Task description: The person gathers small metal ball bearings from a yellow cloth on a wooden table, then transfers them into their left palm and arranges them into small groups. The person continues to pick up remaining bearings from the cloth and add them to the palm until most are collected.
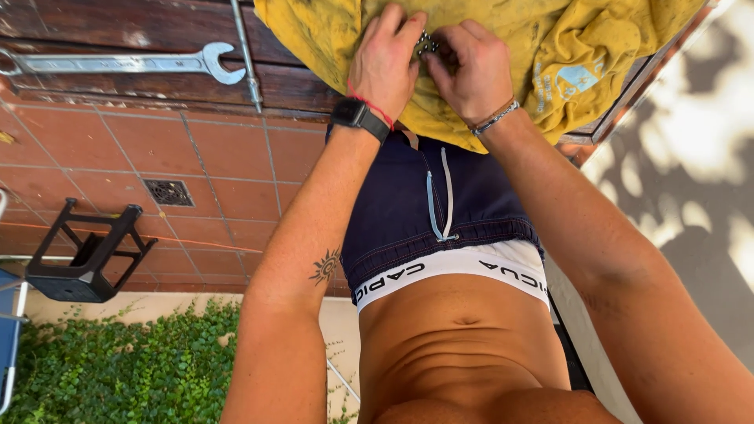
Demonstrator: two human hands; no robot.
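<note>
Your left hand (386, 63) and right hand (469, 69) meet over the stained yellow cloth (503, 47) on the dark wooden surface (157, 31), fingers pinched together on a small dark metal chain piece (425, 45). A long steel spanner (118, 63) lies well apart to the left.

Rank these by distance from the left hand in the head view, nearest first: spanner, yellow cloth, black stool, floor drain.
Measured from the left hand:
1. Yellow cloth, directly under the hand.
2. Spanner, off to the side on the dark wooden surface.
3. Floor drain, on the tiled floor.
4. Black stool, tipped over near the tiles' edge, farthest.
</note>
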